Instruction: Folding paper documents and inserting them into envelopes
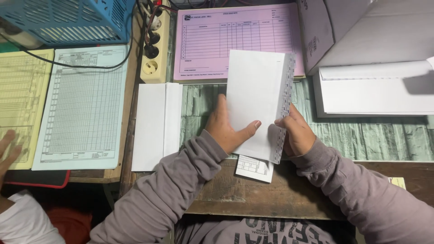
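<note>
Hands grip a white paper stack (255,97) at tabletop (361,135) centre: left hand (226,129) clamps its 7 o'clock corner, thumb on top; right hand (296,133) pinches the perforated 4 o'clock edge (a printed slip (254,169) peeks below). Keeping the sheets squared, firmly pressed, should prevent slipping.

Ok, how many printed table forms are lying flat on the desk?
3: a yellow form far left, a pale blue form beside it, a pink form at top. Others may be hidden.
</note>
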